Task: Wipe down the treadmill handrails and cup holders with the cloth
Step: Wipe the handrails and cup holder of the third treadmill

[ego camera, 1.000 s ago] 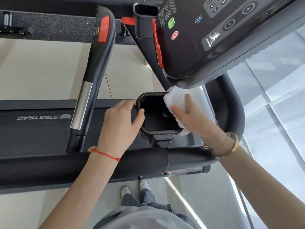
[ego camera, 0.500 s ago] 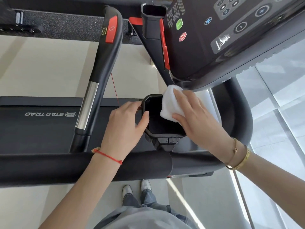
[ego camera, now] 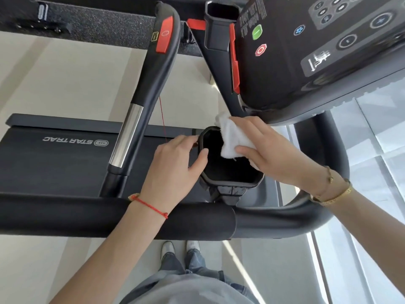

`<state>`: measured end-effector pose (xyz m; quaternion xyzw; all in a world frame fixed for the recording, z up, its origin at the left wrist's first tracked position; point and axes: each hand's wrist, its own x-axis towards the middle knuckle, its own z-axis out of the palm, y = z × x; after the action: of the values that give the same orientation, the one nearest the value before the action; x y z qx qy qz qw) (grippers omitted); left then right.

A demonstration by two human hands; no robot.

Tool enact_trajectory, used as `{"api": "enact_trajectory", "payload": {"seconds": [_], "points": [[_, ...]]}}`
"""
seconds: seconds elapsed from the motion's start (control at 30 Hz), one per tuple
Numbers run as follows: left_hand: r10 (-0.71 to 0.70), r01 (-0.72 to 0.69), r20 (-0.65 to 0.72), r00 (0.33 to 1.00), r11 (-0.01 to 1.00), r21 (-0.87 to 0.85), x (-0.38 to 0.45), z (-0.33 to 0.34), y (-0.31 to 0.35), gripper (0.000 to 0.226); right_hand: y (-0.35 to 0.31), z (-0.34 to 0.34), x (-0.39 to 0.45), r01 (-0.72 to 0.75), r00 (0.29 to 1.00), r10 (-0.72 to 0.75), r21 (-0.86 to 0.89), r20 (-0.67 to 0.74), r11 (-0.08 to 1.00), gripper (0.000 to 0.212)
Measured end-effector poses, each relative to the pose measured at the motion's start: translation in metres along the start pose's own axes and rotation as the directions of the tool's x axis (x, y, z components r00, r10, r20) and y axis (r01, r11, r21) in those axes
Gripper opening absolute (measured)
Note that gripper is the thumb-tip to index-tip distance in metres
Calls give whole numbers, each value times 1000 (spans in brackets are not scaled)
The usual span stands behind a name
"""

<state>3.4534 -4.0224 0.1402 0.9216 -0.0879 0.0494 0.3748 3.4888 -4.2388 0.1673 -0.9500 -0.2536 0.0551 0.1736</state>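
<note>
Right grip (ego camera: 269, 150) pinches white cloth (ego camera: 230, 137) against cup holder (ego camera: 230, 183) far-right rim, cloth draping inside; my left grip (ego camera: 175, 165) clasps its left rim. Cloth has slid farther along since earlier.

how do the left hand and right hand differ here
The left hand is bare and grips the near-left rim of the cup holder, steadying it; the right hand holds the cloth against the far-right rim. The left wrist wears a red string, the right gold bracelets. Both touch the same cup holder.
</note>
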Motion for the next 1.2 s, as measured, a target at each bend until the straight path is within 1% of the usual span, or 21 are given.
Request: {"api": "enact_trajectory", "payload": {"seconds": [0.07,0.13,0.2,0.27,0.33,0.4,0.47,0.5,0.57,0.63,0.67,0.73,0.8,0.87,0.93,0.97,1.03,1.07,1.13,1.2], "points": [[5,-5,-2,1000,1000,14,0,0,1,36,3,-1,-4,-3,1000,3,-47,3,999,56],[7,-7,0,1000,1000,24,1,1,1,36,-7,2,12,46,999,-46,-96,-3,994,53],[9,-9,-1,1000,999,37,1,1,0,33,-20,8,36,107,994,-106,-105,20,989,50],[9,-9,-5,1000,999,39,2,2,0,27,-24,12,48,121,992,-118,-91,35,989,48],[6,-6,-10,1000,1000,25,1,2,-1,28,-20,13,42,90,996,-89,-72,12,993,48],[12,-12,-10,1000,1000,11,1,2,-1,30,-14,13,26,41,998,-45,-101,-36,994,51],[17,-17,-13,1000,1000,-5,0,1,-1,31,-12,15,8,-50,995,38,-134,-91,990,55],[15,-15,-13,1000,1000,-9,0,1,-1,32,-13,17,1,-112,988,99,-110,-120,988,57],[16,-16,-17,1000,1000,-5,0,1,-1,33,-17,20,-17,-260,951,262,35,-164,965,60],[17,-17,-26,1000,1000,2,1,2,0,32,-23,26,-37,-395,892,427,199,-151,897,61],[19,-19,-28,999,1000,4,1,2,0,31,-27,30,-45,-427,874,466,241,-140,872,62],[20,-19,-28,999,1000,10,0,3,1,30,-31,35,-47,-446,864,491,279,-116,851,65],[22,-22,-23,999,1000,18,0,3,1,28,-24,31,-31,-462,854,512,315,-94,829,61],[26,-26,-14,1000,999,24,0,2,0,27,-15,22,-10,-502,823,567,409,-45,762,51],[25,-25,-12,1000,999,26,-1,1,1,28,-13,20,-5,-510,804,595,497,-14,702,48],[27,-26,-11,1000,999,27,-1,1,1,28,-17,23,-12,-507,802,597,500,-26,702,47],[28,-27,-14,1000,999,30,-1,1,1,28,-28,33,-36,-505,803,592,450,-67,736,38],[26,-26,-15,1000,999,31,-1,1,1,27,-34,38,-48,-507,802,594,449,-69,736,35],[24,-23,-16,1000,999,33,0,2,1,26,-35,40,-54,-513,797,603,491,-31,704,33],[23,-22,-16,1000,999,36,0,3,1,26,-28,30,-37,-542,784,620,521,32,659,38]]}}
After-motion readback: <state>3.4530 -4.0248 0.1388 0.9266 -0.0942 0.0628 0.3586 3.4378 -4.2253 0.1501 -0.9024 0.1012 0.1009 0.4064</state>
